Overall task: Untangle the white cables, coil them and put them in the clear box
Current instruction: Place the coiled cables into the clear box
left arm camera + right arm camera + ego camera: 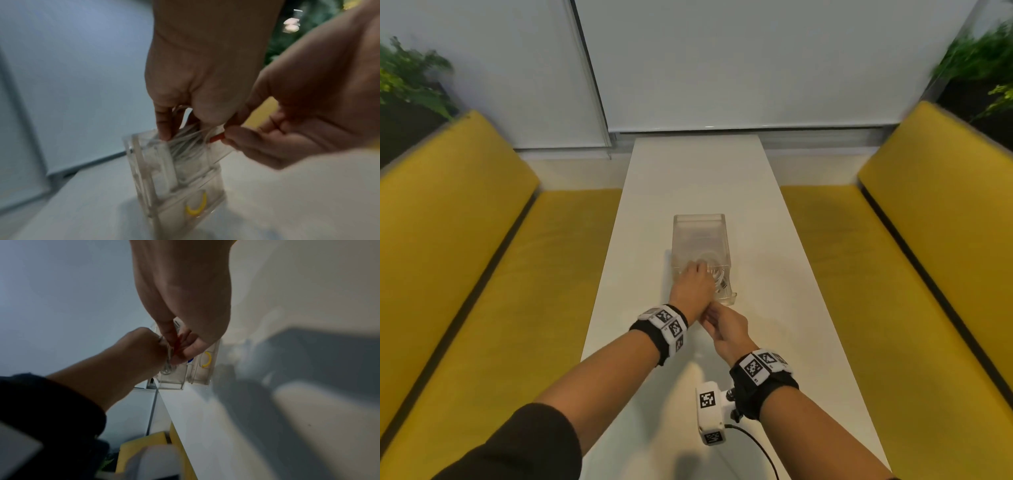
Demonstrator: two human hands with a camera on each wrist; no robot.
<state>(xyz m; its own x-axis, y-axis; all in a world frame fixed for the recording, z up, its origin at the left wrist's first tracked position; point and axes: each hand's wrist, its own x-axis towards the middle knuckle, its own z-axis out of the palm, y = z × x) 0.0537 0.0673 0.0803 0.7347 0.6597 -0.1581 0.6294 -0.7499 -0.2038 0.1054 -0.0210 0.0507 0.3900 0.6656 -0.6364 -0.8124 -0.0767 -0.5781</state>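
Note:
The clear box stands mid-table, its near end under my left hand. My left hand grips a coil of white cable with curled fingers, holding it down into the box's open top. Just behind the left wrist, my right hand pinches a short red tie between thumb and fingertips, right against the coil. In the right wrist view the red tie sits between the right hand and the left hand. Another white coil lies blurred inside the box.
The narrow white table runs away from me between two yellow benches. A yellow curved tie and a blue piece lie in the box's other compartment. A camera unit and its black wire hang at my right wrist.

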